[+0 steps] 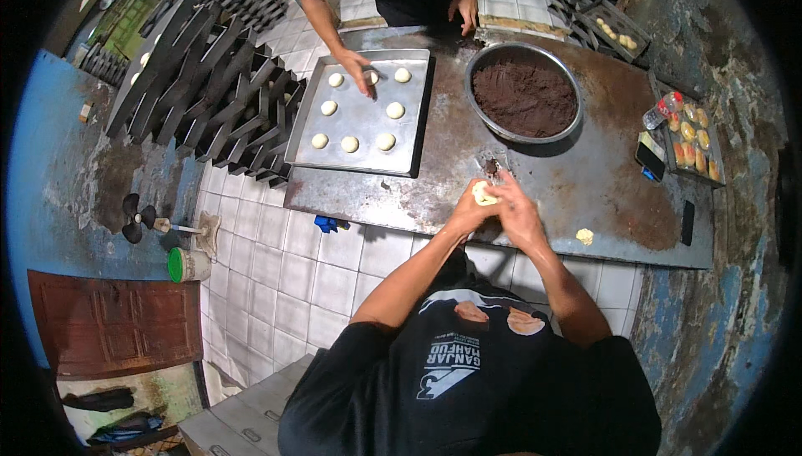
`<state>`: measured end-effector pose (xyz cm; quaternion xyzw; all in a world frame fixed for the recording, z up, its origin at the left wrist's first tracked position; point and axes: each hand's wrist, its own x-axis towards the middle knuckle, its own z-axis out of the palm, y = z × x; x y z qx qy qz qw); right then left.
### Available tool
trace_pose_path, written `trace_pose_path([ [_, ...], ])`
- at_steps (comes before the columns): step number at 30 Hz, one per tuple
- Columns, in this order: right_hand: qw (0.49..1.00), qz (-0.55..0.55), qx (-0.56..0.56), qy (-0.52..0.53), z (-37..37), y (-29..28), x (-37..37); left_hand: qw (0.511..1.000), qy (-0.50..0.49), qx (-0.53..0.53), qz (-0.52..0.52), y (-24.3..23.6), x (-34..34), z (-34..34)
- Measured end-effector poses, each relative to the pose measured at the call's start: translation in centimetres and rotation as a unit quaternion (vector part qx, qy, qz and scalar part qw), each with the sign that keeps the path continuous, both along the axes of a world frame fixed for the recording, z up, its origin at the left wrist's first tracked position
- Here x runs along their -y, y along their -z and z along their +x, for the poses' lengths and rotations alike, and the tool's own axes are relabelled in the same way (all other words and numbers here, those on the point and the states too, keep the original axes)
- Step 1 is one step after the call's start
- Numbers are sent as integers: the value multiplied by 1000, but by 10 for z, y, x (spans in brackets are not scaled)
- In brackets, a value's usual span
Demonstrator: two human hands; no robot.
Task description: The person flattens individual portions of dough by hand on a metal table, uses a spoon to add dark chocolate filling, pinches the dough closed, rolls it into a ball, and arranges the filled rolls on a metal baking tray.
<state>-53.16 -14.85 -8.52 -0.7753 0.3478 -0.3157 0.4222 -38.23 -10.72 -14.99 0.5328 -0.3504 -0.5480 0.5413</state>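
Near the table's front edge, my left hand point(469, 215) is closed around a small piece of pale yellow dough point(483, 194). My right hand point(520, 212) presses against the same dough from the other side, its fingers partly hiding it. Just beyond my hands lies a bit of dark brown filling point(491, 167) on the tabletop. A large metal bowl point(576, 128) of dark brown crumbly filling point(526, 97) stands farther back. Another flattened lump of dough point(585, 236) rests on the table right of my hands.
Across the table point(401, 205), a co-worker's hand point(357, 70) reaches over a metal tray point(359, 165) of several dough balls. A bottle point(662, 111), a phone point(651, 155) and a tray of baked buns point(692, 139) sit at the right. Stacked dark trays point(225, 88) rise at the left.
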Motion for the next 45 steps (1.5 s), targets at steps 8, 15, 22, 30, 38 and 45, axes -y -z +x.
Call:
trace_pose_path([
  [8, 987, 102, 1, 127, -35, -2, -53, 1000, -24, -4, 1, -51, -48, -44],
  [15, 877, 366, 307, 51, -63, 12, -30, 966, 28, 244, -81, -77, -56, -58],
  [22, 981, 126, 73, -128, -43, -71, -45, 940, 157, 291, 81, -111, -79, -15],
  [30, 950, 84, -100, -282, 12, -50, -6, 940, 86, 330, 10, -99, -100, 18],
  [38, 972, -188, 108, -92, 129, 1, -45, 979, -85, -148, 113, -78, -86, 110],
  [45, 724, 634, 254, -96, 278, 47, -14, 968, -173, -182, 10, -12, -45, 223],
])
